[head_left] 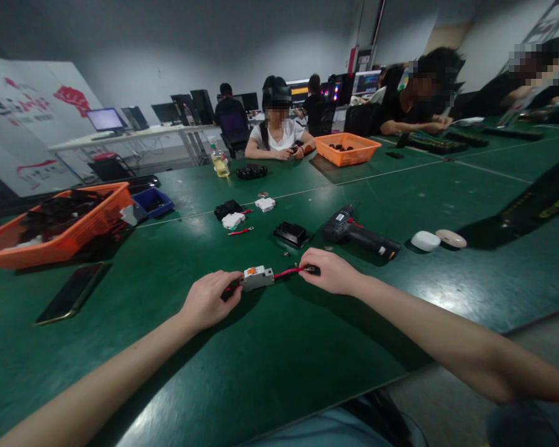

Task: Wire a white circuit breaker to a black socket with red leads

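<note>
A small white circuit breaker (257, 277) with an orange switch lies on the green table (279, 347) between my hands. Red wires stick out of both its ends. My left hand (209, 300) is closed, pinching the red wire at the breaker's left side. My right hand (330, 272) is closed on the red wire (286, 272) at the right, near its dark end piece. A black cordless screwdriver (358, 231) lies just beyond my right hand. A black part (291, 233) and loose screws sit behind the breaker.
An orange basket (60, 226) and a blue bin (153, 202) stand at the left, a phone (72, 292) lies in front. More breakers (242, 214), a white case (425, 240) and another orange basket (348, 149) lie farther off. Other people sit at the far side.
</note>
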{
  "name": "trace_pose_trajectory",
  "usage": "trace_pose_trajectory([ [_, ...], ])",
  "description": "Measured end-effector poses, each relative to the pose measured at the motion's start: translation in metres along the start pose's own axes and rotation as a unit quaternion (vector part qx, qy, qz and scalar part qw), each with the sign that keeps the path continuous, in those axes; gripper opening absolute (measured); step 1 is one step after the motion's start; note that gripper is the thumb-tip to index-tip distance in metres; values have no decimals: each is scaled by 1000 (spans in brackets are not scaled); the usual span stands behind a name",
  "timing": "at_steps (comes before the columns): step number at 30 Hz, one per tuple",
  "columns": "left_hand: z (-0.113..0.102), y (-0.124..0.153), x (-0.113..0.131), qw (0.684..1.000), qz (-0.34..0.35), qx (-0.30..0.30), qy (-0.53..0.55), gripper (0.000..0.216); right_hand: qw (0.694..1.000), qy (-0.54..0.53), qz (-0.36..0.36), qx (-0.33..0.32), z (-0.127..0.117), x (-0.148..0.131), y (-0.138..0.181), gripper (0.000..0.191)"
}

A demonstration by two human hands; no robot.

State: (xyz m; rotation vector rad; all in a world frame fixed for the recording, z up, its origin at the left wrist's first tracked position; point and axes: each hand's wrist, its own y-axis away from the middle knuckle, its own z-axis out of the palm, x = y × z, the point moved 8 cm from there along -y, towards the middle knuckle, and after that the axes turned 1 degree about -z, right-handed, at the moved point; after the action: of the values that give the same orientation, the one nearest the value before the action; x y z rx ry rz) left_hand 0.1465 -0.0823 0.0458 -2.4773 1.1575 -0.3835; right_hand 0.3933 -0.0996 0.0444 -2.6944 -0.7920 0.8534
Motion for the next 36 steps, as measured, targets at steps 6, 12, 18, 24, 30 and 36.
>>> trace_pose_trajectory([
  [6,2,0,-1,1000,-1,-6,0,25,1000,2,3,-3,1,1,0,11],
  [12,-7,-1,4,1000,13,1,13,31,1000,0,10,-15,1,1,1,13],
  [18,-11,0,4,1000,11,4,12,34,1000,-5,13,-15,1,3,1,15],
  [24,-21,-3,7,999,23,29,-19,35,1000,0,11,-15,2,7,1,15],
  [30,-35,-33,42,996,42,49,-59,31,1000,-4,3,-10,3,9,2,14],
  [36,10,-57,87,984,101,-25,-142,27,1000,-1,-20,19,-3,3,4,12],
])
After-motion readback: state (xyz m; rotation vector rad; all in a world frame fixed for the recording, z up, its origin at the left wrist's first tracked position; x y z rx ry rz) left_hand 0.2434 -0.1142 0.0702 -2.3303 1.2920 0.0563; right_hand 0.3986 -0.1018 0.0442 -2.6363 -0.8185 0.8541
